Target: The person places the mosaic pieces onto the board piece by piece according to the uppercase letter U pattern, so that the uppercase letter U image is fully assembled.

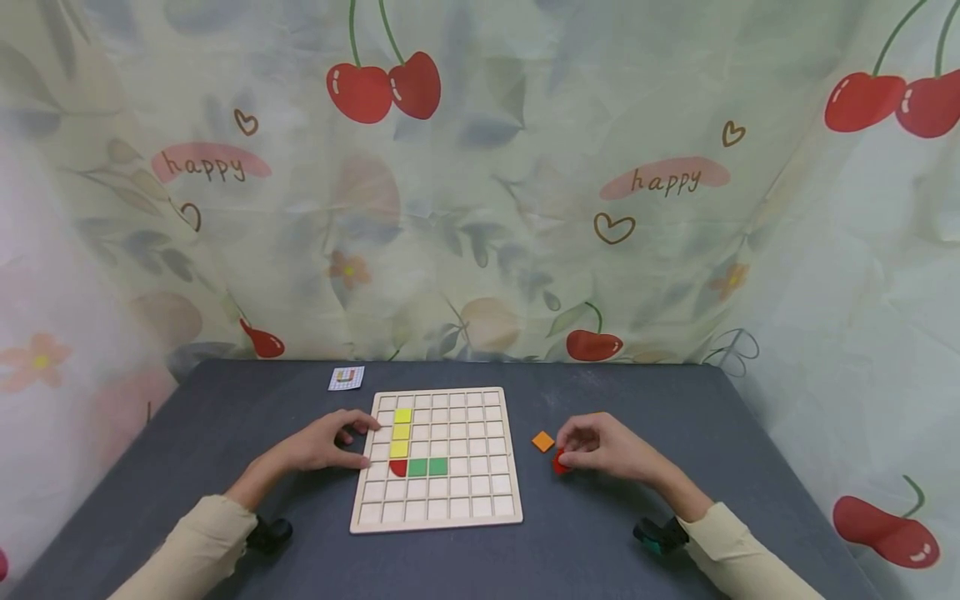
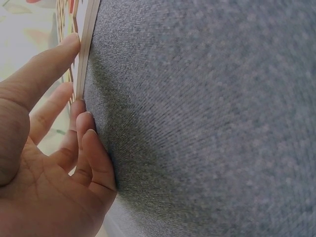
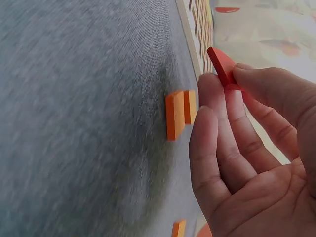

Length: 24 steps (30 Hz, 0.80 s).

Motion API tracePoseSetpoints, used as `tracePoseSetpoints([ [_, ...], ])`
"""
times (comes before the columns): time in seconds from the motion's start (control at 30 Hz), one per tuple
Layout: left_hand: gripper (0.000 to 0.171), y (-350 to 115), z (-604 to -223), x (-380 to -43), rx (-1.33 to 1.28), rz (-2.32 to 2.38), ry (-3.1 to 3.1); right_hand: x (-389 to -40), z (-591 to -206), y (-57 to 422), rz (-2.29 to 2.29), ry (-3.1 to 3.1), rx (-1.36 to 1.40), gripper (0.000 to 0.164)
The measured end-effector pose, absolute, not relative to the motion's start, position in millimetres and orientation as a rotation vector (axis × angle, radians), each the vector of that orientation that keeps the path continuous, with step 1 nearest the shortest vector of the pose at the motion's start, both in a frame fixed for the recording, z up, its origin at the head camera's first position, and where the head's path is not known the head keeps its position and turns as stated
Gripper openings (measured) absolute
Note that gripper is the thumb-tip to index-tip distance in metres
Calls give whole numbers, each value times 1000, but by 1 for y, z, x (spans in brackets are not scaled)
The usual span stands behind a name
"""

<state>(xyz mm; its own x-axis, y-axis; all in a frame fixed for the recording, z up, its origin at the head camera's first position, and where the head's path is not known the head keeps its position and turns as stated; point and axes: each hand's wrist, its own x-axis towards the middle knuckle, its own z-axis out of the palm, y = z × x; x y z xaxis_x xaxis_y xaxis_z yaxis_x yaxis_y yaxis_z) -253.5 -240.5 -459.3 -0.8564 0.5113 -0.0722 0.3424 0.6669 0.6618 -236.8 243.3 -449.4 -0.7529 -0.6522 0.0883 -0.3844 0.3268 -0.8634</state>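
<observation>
In the head view a pale wooden grid board lies on the table. On it are three yellow square tiles in a column, a red tile with a rounded corner below them, and two green square tiles beside that. My left hand touches the board's left edge with thumb and fingertips; the left wrist view shows the thumb straight against the rim. Right of the board, my right hand pinches a red tile with a curved side between thumb and fingers.
An orange square tile lies between the board and my right hand. More orange tiles show in the right wrist view. A small pattern card lies behind the board, near the table's back edge. Printed cloth hangs behind the table.
</observation>
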Motion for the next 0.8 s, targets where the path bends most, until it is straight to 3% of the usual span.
tracePoseSetpoints([
  [0.37,52,-240,-458,-252,660,981,2634,-242,-450,221,-1422,2254,-930,20],
  [0.8,52,-241,-460,-253,644,988,2625,-248,-450,190,-1393,2270,-981,8],
])
